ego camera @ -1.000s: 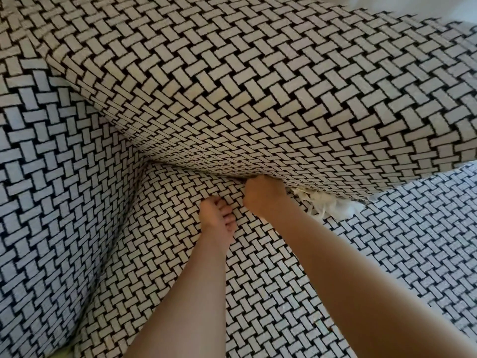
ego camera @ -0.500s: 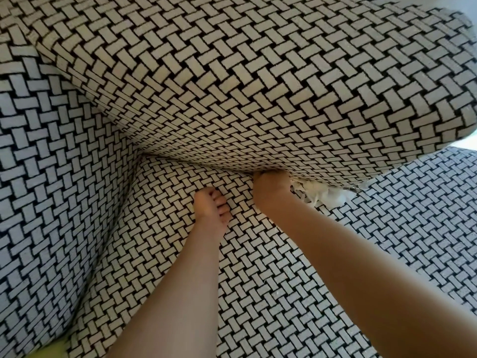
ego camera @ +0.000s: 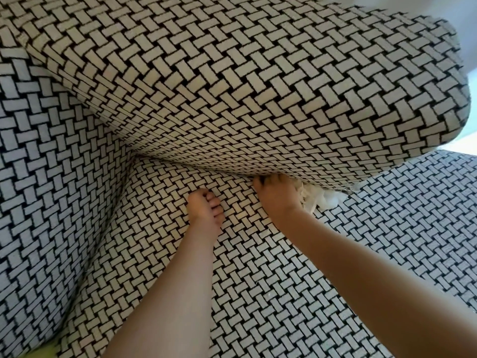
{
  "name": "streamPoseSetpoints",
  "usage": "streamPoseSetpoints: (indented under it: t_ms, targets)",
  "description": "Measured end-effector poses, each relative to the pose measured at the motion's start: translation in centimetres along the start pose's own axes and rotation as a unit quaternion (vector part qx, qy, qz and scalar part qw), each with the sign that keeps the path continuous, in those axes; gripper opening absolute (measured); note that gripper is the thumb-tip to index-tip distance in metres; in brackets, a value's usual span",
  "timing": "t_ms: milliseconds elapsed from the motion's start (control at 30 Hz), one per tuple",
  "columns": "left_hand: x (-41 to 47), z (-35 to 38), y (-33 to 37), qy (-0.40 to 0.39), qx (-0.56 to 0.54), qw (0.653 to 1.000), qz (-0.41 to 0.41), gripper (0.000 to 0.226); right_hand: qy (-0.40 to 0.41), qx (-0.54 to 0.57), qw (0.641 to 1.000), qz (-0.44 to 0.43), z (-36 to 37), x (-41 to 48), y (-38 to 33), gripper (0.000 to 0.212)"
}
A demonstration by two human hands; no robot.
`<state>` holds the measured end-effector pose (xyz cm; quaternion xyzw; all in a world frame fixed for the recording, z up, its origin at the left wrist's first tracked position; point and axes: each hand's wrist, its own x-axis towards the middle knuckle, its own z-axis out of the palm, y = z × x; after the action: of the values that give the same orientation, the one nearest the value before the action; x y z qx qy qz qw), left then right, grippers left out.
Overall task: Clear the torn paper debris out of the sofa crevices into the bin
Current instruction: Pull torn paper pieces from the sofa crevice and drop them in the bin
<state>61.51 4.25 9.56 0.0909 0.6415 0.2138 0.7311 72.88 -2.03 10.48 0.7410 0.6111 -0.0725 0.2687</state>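
Looks down into the corner of a sofa (ego camera: 402, 228) covered all over in black-and-white basket-weave cloth. Meets a bulky back cushion (ego camera: 232, 86) across the top, an armrest (ego camera: 51, 189) on the left and the seat cushion (ego camera: 258, 293) below, with a dark crevice (ego camera: 201, 170) running where back and seat come together.

Reaches in with both bare forearms from the bottom edge. Rests the left hand (ego camera: 205, 209) on the seat cushion, just short of the crevice, fingers (ego camera: 216, 211) curled narrow into a loose fist with the thumb laid over them; shows no paper inside that fist. Pushes the right hand (ego camera: 275, 196) up against the underside of the back cushion, fingertips tucked into the crevice and hidden there; cannot tell whether they are wide, narrow or holding anything.

Finds the torn paper (ego camera: 318, 198) just beside the right hand, on its right: a bunch of white shreds and strips poking out of the crevice from under the back cushion's lower edge and spilling a little onto the seat cushion, close against the side of that hand. Catches a sliver of yellow-green (ego camera: 38, 351) at the bottom-left corner, too little of it to name, and a pale bright patch (ego camera: 464, 140) past the back cushion's right end.
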Motion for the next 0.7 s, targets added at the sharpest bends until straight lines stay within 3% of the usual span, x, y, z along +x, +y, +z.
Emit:
streamPoseSetpoints:
  t_ms: [100,200,300,433,533,633,700]
  targets:
    - [0.1,-0.1,-0.1,-0.003,0.002,1.000,0.012,0.039,0.028,-0.027,0.999,-0.008,0.4,-0.1,0.1,0.047]
    - [0.1,-0.1,-0.2,-0.010,0.003,1.000,0.020,0.039,0.051,-0.024,0.998,0.037,0.8,-1.3,0.8,0.028]
    - [0.0,-0.2,-0.3,-0.018,0.002,1.000,0.025,0.039,0.027,0.049,0.998,0.029,1.4,-2.2,1.8,0.030]
    - [-0.3,-0.1,-0.4,-0.030,0.006,0.999,0.034,0.039,0.061,0.134,0.988,0.040,1.7,-3.5,3.3,0.039]
    - [-0.2,0.0,-0.5,-0.029,0.011,0.999,0.040,0.038,0.116,0.205,0.969,0.072,2.7,-5.1,3.4,0.039]
    - [-0.1,-0.1,-0.6,-0.024,0.011,0.998,0.049,0.038,0.230,0.268,0.931,0.092,4.7,-6.1,3.3,0.034]
    - [0.0,0.0,-0.7,-0.019,0.013,0.998,0.054,0.037,0.268,0.263,0.920,0.110,5.6,-7.0,3.1,0.028]
